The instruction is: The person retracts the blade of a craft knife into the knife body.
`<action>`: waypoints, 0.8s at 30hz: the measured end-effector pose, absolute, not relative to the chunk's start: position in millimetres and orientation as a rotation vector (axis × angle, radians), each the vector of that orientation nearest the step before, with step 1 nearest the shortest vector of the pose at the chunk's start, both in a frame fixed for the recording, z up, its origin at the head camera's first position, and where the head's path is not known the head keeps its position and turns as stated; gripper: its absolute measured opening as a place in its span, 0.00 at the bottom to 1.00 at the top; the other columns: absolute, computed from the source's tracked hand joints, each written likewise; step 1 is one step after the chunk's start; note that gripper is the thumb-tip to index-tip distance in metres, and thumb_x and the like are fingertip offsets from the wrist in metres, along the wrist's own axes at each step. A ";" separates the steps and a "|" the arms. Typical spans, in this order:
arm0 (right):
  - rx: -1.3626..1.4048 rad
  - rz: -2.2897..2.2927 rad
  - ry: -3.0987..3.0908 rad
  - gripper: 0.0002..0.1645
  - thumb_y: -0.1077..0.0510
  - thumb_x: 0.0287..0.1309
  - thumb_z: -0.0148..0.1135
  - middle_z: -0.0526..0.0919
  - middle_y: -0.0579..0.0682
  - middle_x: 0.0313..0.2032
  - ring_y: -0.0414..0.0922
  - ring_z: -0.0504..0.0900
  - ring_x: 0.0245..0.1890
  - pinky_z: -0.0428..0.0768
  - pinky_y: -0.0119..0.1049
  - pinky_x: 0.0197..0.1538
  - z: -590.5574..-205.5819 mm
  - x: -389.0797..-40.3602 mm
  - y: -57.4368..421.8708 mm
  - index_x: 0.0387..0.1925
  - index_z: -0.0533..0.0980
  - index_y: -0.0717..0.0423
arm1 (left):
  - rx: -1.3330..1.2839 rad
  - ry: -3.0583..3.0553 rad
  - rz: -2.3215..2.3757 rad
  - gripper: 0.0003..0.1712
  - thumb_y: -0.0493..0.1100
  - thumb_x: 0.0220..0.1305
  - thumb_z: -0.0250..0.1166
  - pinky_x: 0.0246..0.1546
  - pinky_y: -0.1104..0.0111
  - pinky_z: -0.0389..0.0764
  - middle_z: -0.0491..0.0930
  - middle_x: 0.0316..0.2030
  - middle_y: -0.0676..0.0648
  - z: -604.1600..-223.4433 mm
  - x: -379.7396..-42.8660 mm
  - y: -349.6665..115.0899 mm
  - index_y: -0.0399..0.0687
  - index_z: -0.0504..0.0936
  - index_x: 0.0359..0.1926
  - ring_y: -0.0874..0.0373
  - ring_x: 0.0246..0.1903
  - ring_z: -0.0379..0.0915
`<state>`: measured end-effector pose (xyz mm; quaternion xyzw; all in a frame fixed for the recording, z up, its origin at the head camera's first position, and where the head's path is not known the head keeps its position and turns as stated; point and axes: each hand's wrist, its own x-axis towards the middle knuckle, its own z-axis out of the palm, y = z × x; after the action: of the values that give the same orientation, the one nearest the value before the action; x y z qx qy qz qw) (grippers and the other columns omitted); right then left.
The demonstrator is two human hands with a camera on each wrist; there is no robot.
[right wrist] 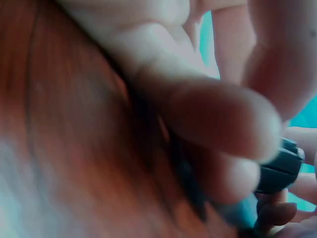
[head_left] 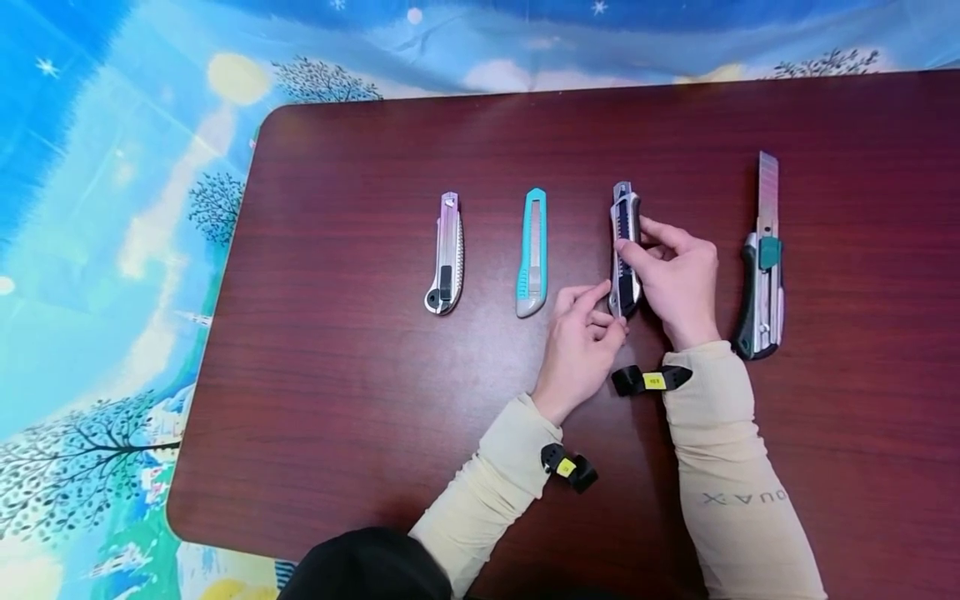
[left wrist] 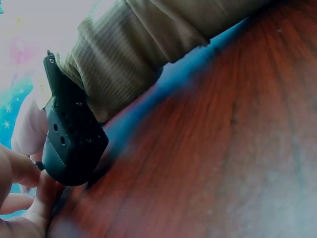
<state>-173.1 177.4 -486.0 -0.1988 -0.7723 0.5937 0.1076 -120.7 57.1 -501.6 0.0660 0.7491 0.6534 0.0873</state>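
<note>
A silver-and-black utility knife (head_left: 623,250) points away from me in the head view, between my two hands. My right hand (head_left: 678,275) grips its body from the right, thumb on one side and fingers on the other. At the knife's near end, my left hand (head_left: 581,346) pinches it between thumb and index finger. Close up in the right wrist view, blurred fingertips (right wrist: 233,119) partly cover a dark ridged piece (right wrist: 280,168), likely the knife's end. In the left wrist view only fingers (left wrist: 22,168) show at the left edge, with the knife out of sight.
Left of my hands lie a teal utility knife (head_left: 532,254) and a silver one with a black slider (head_left: 447,254). On the right lies a larger utility knife (head_left: 767,258), its blade extended. All are on a dark red wooden table (head_left: 337,400). Patterned blue cloth (head_left: 150,167) surrounds it.
</note>
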 end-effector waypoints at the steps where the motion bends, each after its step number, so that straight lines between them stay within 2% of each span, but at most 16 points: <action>1: -0.589 1.715 -2.318 0.22 0.56 0.41 0.70 0.78 0.35 0.22 0.32 0.73 0.19 0.71 0.20 0.21 -485.6 -172.8 178.0 0.44 0.80 0.52 | 0.208 2.257 1.931 0.27 0.31 0.55 0.59 0.26 0.80 0.78 0.65 0.48 0.44 -503.3 -120.6 57.4 0.37 0.68 0.58 0.65 0.29 0.79; 7: -0.575 1.691 -2.370 0.22 0.55 0.42 0.70 0.79 0.34 0.21 0.32 0.74 0.20 0.72 0.20 0.22 -483.0 -171.3 178.4 0.44 0.80 0.54 | 0.249 2.337 1.909 0.26 0.31 0.54 0.59 0.27 0.81 0.78 0.67 0.47 0.45 -506.2 -120.4 58.0 0.38 0.70 0.57 0.72 0.29 0.75; 18: -0.571 1.652 -2.406 0.23 0.57 0.43 0.69 0.79 0.37 0.27 0.34 0.73 0.21 0.72 0.21 0.22 -482.8 -169.0 181.6 0.45 0.79 0.55 | 0.270 2.303 1.905 0.26 0.31 0.56 0.58 0.25 0.81 0.78 0.66 0.48 0.46 -504.6 -118.9 58.1 0.39 0.69 0.58 0.72 0.27 0.76; 24: -0.527 1.651 -2.449 0.23 0.52 0.43 0.70 0.80 0.40 0.25 0.35 0.74 0.21 0.72 0.23 0.21 -493.5 -171.1 192.4 0.45 0.79 0.50 | 0.295 2.357 1.897 0.26 0.30 0.55 0.59 0.25 0.83 0.77 0.66 0.48 0.45 -503.9 -119.2 57.7 0.39 0.70 0.57 0.72 0.27 0.75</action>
<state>-171.1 192.4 -493.5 -0.1752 -0.8142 0.5489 0.0709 -119.2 57.7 -503.9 0.0969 0.7744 0.6232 0.0508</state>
